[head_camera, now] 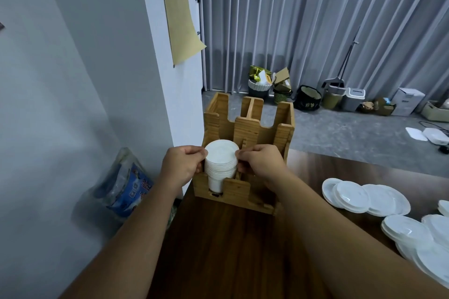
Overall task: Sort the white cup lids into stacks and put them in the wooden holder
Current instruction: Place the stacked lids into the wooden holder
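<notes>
Holder: a wooden holder (pixel 252 133) stands on the far left corner of a dark wooden table (pixel 230 250), close to a grey wall (pixel 60 80). It has several upright compartments with notched walls.
Stack: a white stack (pixel 221 162) sits upright in the holder's front left compartment, its round top rising above the compartment's front wall (it reads as nested lids or cups with ridged rims, and I cannot tell which).
Left hand: the left hand (pixel 181 165) has its fingers curled against the left side of the stack near the top, gripping it.
Right hand: the right hand (pixel 261 164) mirrors it on the right side, fingertips pinching the stack's upper rim, knuckles over the holder's middle divider.
Loose lids: white lids (pixel 364 198) lie overlapping on the table to the right, well apart from the holder; more lids (pixel 418 238) are heaped near the right edge of the view.
Beside the table: a plastic-wrapped pack (pixel 124 189) with blue print leans at the foot of the wall, left of the table.
Wall: a strip of brown paper (pixel 181 14) with handwriting hangs down the wall's corner.
Background: grey curtains (pixel 315 19) cover the far side of the room; bins and bags (pixel 306 97) line the floor below them, with a broom (pixel 345 65) leaning there.
</notes>
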`<state>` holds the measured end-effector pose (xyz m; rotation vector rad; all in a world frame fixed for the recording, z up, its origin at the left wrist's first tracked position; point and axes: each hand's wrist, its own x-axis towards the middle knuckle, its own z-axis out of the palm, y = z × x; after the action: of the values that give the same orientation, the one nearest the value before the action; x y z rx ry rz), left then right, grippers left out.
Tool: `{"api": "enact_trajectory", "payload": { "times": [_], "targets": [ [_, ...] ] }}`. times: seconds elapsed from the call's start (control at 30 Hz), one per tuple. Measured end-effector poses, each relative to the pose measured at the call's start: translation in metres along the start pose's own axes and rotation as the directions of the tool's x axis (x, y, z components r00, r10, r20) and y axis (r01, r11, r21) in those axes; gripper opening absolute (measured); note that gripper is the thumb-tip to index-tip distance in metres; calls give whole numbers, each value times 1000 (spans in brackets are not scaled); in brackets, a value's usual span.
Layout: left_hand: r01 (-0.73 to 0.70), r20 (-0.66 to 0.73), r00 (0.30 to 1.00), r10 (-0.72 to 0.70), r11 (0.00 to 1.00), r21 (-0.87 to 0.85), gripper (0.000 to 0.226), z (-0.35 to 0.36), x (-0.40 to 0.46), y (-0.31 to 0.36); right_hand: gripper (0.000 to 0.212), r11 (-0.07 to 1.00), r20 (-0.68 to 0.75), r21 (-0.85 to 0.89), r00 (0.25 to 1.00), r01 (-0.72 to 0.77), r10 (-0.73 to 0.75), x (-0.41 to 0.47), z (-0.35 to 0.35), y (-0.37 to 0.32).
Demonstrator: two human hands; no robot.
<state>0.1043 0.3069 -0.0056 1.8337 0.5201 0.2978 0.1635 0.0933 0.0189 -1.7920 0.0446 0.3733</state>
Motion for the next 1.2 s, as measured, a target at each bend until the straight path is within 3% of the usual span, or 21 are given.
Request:
{"api": "enact_trajectory", "payload": {
  "times": [0.17, 0.27, 0.4, 0.67, 0.87, 1.1, 1.2],
  "targets": [
    [-56, -25, 998, 58, 997, 60, 24, 3, -6, 5, 1, 1000, -4, -2, 1000, 19, -19, -3, 3, -3],
    [-73, -13, 997, 73, 996, 43, 31, 3, -9, 6, 5, 997, -24, -73, 999, 29, -31, -5, 6, -3],
    [-117, 1, 993, 118, 980, 159, 32, 2, -12, 7, 14, 981, -64, -190, 996, 47, -60, -4, 10, -5],
    [-225, -95, 964, 248, 953, 201, 24, 5, -37, 4, 11, 997, 17, -47, 998, 67, -67, -21, -20, 2],
    [-345, 151, 935, 322, 923, 169, 6, 37, -71, 20, 20, 995, 75, -21, 993, 94, -93, -62, -83, 18],
    [-365, 460, 846, 271, 922, 128, 11, 123, -110, 40, 23, 1000, -220, -8, 975, 29, -30, -108, -182, 70],
    [-389, 409, 872, 269, 888, 245, 14, 162, -127, 43, 23, 998, -298, -58, 954, 0, -18, -124, -221, 94]
  ]
}}
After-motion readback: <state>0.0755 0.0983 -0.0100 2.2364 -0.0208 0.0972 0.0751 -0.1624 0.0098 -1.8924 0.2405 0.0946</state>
